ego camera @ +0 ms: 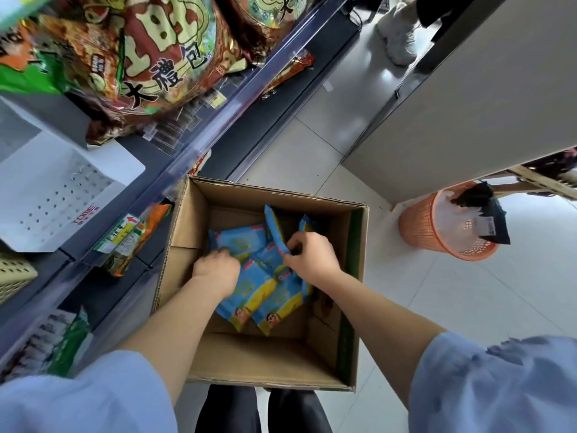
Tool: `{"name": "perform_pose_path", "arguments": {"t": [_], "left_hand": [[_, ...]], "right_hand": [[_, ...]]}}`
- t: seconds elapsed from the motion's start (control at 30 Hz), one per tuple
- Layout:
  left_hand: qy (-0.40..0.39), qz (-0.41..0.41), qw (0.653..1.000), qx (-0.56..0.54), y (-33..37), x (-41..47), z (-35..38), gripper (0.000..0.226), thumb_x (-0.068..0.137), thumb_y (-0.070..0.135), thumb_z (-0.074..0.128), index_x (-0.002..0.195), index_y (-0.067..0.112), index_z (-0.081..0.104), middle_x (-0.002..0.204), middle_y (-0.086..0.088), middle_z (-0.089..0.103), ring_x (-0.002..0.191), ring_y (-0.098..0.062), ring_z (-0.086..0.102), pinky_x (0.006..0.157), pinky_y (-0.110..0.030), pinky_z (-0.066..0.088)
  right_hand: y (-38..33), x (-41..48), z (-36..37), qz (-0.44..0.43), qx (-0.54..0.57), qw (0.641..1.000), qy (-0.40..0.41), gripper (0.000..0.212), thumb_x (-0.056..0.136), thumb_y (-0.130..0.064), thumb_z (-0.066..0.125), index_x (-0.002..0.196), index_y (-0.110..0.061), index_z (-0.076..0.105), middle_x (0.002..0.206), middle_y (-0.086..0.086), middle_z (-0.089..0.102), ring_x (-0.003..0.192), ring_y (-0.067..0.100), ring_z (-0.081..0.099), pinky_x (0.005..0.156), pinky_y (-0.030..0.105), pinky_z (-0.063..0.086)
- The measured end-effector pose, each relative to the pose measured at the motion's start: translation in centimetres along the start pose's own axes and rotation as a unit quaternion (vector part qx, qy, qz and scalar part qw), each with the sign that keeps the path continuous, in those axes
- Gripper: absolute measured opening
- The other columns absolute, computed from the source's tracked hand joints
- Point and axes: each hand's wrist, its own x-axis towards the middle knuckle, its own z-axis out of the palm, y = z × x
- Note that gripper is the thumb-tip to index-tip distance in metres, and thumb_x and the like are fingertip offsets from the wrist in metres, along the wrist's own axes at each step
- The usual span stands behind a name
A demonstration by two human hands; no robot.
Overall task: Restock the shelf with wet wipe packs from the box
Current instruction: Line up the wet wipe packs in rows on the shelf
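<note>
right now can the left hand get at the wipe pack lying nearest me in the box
Probably yes: the left hand is already inside the open box, and that wipe pack lies uncovered just beside its wrist.

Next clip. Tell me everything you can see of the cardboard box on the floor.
The brown corrugated cardboard box stands upright and open-topped on the pale tiled floor, its left side close against the dark shelf unit. A green printed strip runs along its right wall. Its bottom holds a loose pile of blue and yellow wet wipe packs. Both hands reach inside: the left hand curls onto the pile, and the right hand pinches one pack standing on edge.
</note>
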Motion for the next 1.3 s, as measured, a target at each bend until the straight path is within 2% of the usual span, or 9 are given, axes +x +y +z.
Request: {"name": "perform_pose_path", "arguments": {"t": [0.07,0.23,0.37,0.5,0.63,0.8,1.0,1.17,1.3], "left_hand": [[-0.032,-0.007,0.996,-0.078,0.1,-0.4,0.7,0.057,0.082,0.034,0.071,0.129,0.012,0.048,0.130,-0.009,0.047,0.121,-0.028,0.051,0.097,-0.041,0.047],[-0.083,-0.038,0.978,-0.188,0.9,-1.6,1.3,0.066,0.078,0.031,0.075,0.129,0.011,0.038,0.127,-0.010,0.053,0.117,-0.032,0.055,0.091,-0.042,0.049],[-0.116,-0.061,0.966,-0.223,0.8,-1.9,2.2,0.087,0.078,0.032,0.075,0.144,0.009,0.022,0.133,-0.011,0.050,0.118,-0.030,0.055,0.092,-0.038,0.049],[-0.101,-0.073,0.967,-0.223,0.4,-2.5,2.8,0.059,0.082,0.034,0.072,0.128,0.010,0.044,0.123,-0.008,0.056,0.110,-0.027,0.058,0.085,-0.036,0.050],[-0.028,-0.057,0.957,-0.283,-0.1,-3.3,1.6,0.030,0.091,0.030,0.059,0.116,0.016,0.053,0.118,-0.005,0.057,0.104,-0.026,0.059,0.079,-0.034,0.050],[0.113,-0.059,0.947,-0.295,-0.6,-6.6,-1.2,0.019,0.092,0.025,0.058,0.110,0.024,0.064,0.111,-0.005,0.065,0.100,-0.027,0.060,0.078,-0.034,0.051],[0.214,-0.061,0.932,-0.288,-1.6,-12.7,-4.0,0.013,0.093,0.023,0.058,0.105,0.024,0.054,0.103,-0.005,0.063,0.090,-0.027,0.059,0.061,-0.032,0.041],[0.302,-0.084,0.905,-0.287,-3.0,-19.1,-6.1,0.009,0.090,0.028,0.062,0.098,0.027,0.058,0.102,0.004,0.059,0.089,-0.021,0.060,0.067,-0.034,0.049],[0.360,-0.138,0.873,-0.300,-5.3,-24.9,-7.1,0.006,0.088,0.024,0.062,0.093,0.025,0.059,0.104,0.006,0.056,0.096,-0.021,0.060,0.069,-0.034,0.046]], "right_hand": [[0.2,-0.3,0.2,-0.007,0.015,1.000,0.008,0.015,0.083,-0.018,0.066,0.098,-0.017,0.065,0.089,-0.002,0.065,0.083,0.016,0.063,0.066,0.032,0.053],[-0.3,-1.5,0.8,-0.029,0.018,0.999,0.018,0.056,0.091,-0.010,0.052,0.141,-0.032,0.039,0.122,0.000,0.061,0.109,0.022,0.059,0.084,0.032,0.052],[-0.6,-2.3,1.5,-0.056,-0.050,0.997,0.026,0.056,0.094,-0.012,0.042,0.145,-0.034,0.033,0.128,0.004,0.054,0.113,0.025,0.054,0.089,0.037,0.051],[-0.4,-2.5,1.8,-0.030,-0.021,0.996,0.082,0.049,0.095,-0.014,0.038,0.140,-0.030,0.043,0.126,0.005,0.055,0.113,0.023,0.056,0.088,0.035,0.049],[-0.3,-2.7,1.5,-0.004,0.084,0.989,0.119,0.032,0.098,-0.017,0.044,0.125,-0.022,0.059,0.121,0.004,0.062,0.100,0.020,0.060,0.087,0.033,0.049],[-1.4,-4.1,-0.2,0.017,0.072,0.991,0.115,0.025,0.094,-0.023,0.059,0.118,-0.020,0.062,0.091,-0.002,0.058,0.076,0.012,0.054,0.072,0.028,0.046],[-4.1,-6.4,-3.3,-0.038,-0.026,0.995,0.092,0.040,0.091,-0.028,0.061,0.130,-0.021,0.055,0.105,0.002,0.066,0.098,0.021,0.060,0.075,0.026,0.043],[-7.4,-8.8,-6.3,-0.124,-0.151,0.978,0.076,0.033,0.093,-0.029,0.056,0.125,-0.024,0.062,0.118,0.003,0.066,0.111,0.024,0.059,0.087,0.030,0.045],[-11.3,-11.5,-8.8,-0.240,-0.218,0.943,0.078,0.026,0.093,-0.026,0.055,0.118,-0.025,0.065,0.112,0.004,0.068,0.107,0.029,0.059,0.081,0.032,0.045]]}}
